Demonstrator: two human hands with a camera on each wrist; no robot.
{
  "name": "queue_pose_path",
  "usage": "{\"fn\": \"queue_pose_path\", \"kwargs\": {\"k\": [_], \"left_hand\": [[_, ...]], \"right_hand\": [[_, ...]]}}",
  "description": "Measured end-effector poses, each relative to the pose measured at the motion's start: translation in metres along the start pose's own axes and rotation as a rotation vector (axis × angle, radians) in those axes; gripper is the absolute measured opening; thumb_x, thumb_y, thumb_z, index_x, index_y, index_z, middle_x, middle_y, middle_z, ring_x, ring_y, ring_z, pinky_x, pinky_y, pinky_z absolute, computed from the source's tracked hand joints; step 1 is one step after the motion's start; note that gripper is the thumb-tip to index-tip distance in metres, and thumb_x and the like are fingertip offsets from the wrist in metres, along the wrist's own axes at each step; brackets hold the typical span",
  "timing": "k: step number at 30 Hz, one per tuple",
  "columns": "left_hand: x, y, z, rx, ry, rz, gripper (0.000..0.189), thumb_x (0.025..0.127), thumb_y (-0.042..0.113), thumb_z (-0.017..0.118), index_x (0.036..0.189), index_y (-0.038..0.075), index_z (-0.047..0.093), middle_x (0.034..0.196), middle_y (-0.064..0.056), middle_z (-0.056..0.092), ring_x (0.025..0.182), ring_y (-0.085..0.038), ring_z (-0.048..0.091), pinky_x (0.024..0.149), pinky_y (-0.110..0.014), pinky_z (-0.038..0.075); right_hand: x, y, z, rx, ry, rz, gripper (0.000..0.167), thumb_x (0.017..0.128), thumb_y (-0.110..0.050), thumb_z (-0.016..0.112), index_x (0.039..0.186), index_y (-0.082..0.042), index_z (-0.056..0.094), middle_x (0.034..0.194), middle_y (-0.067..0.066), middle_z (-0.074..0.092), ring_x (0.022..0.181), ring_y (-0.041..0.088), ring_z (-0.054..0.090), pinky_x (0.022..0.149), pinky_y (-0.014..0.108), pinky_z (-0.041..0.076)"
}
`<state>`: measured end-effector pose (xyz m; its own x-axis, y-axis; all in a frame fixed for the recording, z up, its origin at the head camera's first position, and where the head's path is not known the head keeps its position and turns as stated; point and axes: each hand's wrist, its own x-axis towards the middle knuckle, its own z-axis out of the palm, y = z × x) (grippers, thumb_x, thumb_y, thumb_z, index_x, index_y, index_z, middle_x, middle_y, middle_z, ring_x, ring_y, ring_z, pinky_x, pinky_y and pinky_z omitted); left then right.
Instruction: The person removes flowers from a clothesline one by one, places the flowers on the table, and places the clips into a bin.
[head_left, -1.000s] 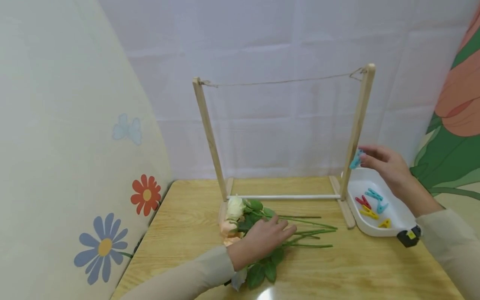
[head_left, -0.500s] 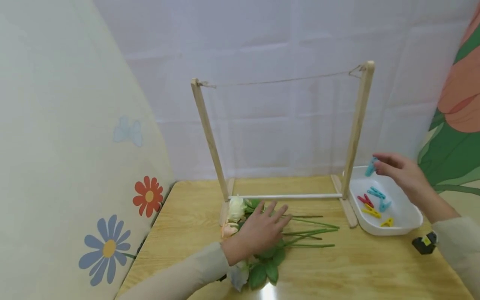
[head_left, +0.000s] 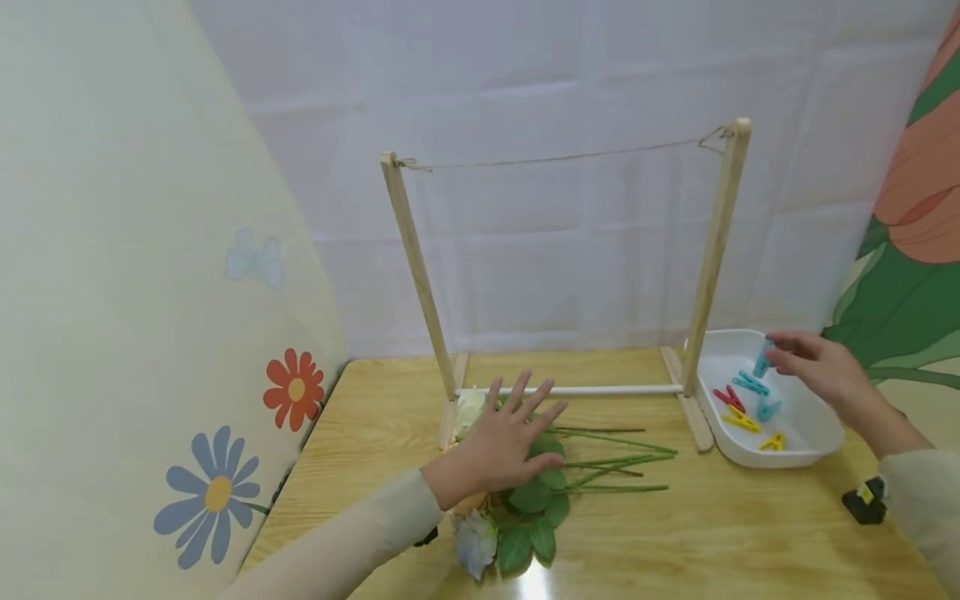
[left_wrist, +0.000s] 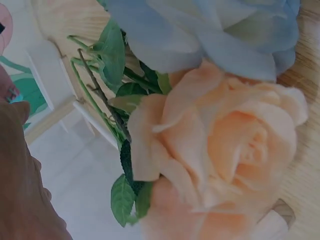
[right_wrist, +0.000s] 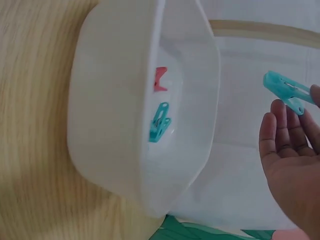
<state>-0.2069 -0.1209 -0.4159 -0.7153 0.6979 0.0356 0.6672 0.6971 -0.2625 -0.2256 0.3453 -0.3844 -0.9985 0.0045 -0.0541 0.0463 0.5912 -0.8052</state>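
Note:
My right hand pinches a teal clothespin between thumb and fingers, above the white plastic basin. Inside the basin lie teal, red and yellow clothespins. Over the bunch of roses, my left hand spreads its fingers wide and grips nothing. It hides part of the blooms and leaves. A white rose shows behind the hand and a pale blue rose in front of it. Peach roses appear close up in the left wrist view. The green stems point right across the table.
A wooden frame stands behind the flowers, with a string tied between its posts and a white rod low down. The basin sits against its right foot. A white cloth hangs at the back, and a painted panel borders the left.
My right hand has moved right and down with the teal clothespin, from beside the post to over the basin. My left hand has shifted slightly left, its fingers spreading wider.

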Motion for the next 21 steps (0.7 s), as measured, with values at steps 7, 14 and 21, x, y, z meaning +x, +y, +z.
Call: {"fn": "queue_pose_path", "kwargs": {"k": [7,14,21], "left_hand": [[-0.008,-0.018,0.003,-0.149,0.013,-0.064,0.073,0.103,0.065,0.029,0.164,0.027,0.015,0.171,-0.004,0.004,0.156,-0.034,0.0,0.121,-0.066,0.011],[-0.019,-0.034,0.001,-0.241,0.074,-0.118,0.071,0.105,0.056,0.041,0.163,0.019,0.024,0.169,-0.009,0.015,0.155,-0.036,0.012,0.121,-0.065,0.015],[-0.028,-0.049,0.003,-0.272,0.111,-0.14,0.068,0.106,0.054,0.041,0.161,0.016,0.027,0.166,-0.015,0.022,0.152,-0.04,0.019,0.119,-0.068,0.018]], "right_hand": [[0.003,0.019,0.0,-0.164,-0.001,-0.054,0.063,0.107,-0.036,0.05,0.143,0.015,0.041,0.13,0.038,0.054,0.104,0.041,0.064,0.086,0.05,0.054],[0.003,0.031,-0.004,-0.335,-0.036,-0.109,0.05,0.102,-0.022,0.06,0.129,0.019,0.052,0.118,0.039,0.06,0.107,0.053,0.059,0.083,0.053,0.055],[-0.002,0.033,-0.008,-0.463,-0.095,-0.127,0.043,0.095,-0.012,0.066,0.121,0.02,0.057,0.109,0.036,0.064,0.1,0.051,0.062,0.082,0.059,0.054]]}}
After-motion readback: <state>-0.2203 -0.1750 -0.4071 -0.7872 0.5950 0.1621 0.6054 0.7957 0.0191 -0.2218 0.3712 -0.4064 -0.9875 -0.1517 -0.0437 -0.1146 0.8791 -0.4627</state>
